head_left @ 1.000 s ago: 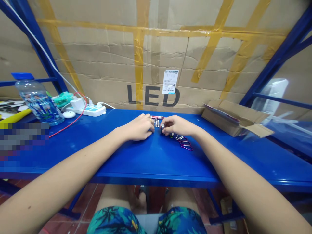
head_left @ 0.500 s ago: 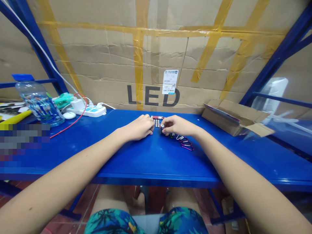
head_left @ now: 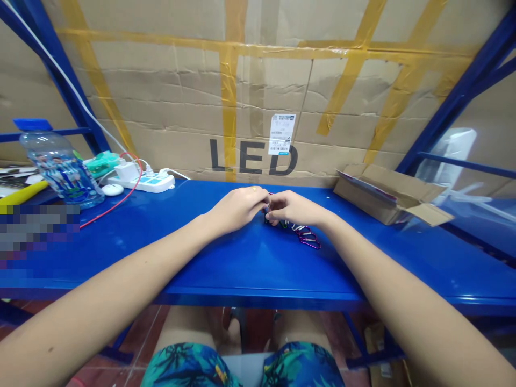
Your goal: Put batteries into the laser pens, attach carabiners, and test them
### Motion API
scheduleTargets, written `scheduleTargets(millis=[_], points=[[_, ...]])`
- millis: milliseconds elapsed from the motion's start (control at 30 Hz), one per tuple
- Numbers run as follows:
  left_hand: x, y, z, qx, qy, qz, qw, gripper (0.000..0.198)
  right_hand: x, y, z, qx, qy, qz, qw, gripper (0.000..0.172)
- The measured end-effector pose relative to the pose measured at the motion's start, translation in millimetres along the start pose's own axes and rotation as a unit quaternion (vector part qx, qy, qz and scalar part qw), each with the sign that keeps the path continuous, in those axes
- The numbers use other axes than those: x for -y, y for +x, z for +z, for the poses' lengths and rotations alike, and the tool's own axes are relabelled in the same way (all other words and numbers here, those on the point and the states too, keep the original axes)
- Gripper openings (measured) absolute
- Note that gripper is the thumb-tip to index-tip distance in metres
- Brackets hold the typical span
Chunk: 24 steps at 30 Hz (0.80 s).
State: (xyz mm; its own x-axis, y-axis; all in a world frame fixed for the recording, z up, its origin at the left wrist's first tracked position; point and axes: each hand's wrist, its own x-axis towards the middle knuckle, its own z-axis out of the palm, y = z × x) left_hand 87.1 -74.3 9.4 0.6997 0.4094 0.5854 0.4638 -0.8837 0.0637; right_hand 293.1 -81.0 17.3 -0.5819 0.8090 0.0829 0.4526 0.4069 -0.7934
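Observation:
My right hand (head_left: 291, 207) is closed in a pinch around a small dark cylinder (head_left: 266, 214), held just above the blue table. My left hand (head_left: 242, 207) has its fingertips pressed together at the top of that cylinder, touching or nearly touching my right fingers. Whatever the left fingers pinch is hidden. Several carabiners lie by my right wrist, a purple carabiner (head_left: 309, 239) nearest to me. Behind the hands, the small red cylinder and the rows of little silvery round pieces are now almost wholly covered.
An open cardboard box (head_left: 387, 199) stands at the right. At the left are a water bottle (head_left: 60, 166), a white power strip (head_left: 155, 183) and a red cable (head_left: 121, 201). A large carton (head_left: 181, 97) marked LED rises behind the blue table (head_left: 242, 269).
My left hand has moved right, from beside the silvery pieces to the top of the dark cylinder, and now covers those pieces. My right hand stays almost in place.

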Motion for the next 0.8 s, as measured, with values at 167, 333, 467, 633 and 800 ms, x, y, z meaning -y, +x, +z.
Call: scheduleTargets(millis=[167, 333, 467, 633, 800], points=[[-5, -1, -6.0, 0.037, 0.007, 0.003, 0.999, 0.019, 1, 0, 0, -0.007, 0.001, 0.002, 1.0, 0.007], [-7, -1, -11.4, 0.049, -0.004, -0.053, 0.997, 0.016, 0, 1, 2, -0.013, 0.021, 0.001, 1.0, 0.009], [-3, 1, -9.3, 0.041, -0.018, -0.109, 0.993, 0.016, 3, 3, 8, -0.029, 0.01, 0.001, 1.0, 0.009], [0, 3, -7.5, 0.037, -0.099, -0.203, 0.973, 0.018, 3, 5, 14, -0.074, -0.045, 0.008, 0.996, 0.018], [4, 7, -16.8, -0.115, -0.155, -0.247, 0.95, 0.007, -4, 11, 17, -0.125, -0.16, -0.001, 0.979, 0.014]])
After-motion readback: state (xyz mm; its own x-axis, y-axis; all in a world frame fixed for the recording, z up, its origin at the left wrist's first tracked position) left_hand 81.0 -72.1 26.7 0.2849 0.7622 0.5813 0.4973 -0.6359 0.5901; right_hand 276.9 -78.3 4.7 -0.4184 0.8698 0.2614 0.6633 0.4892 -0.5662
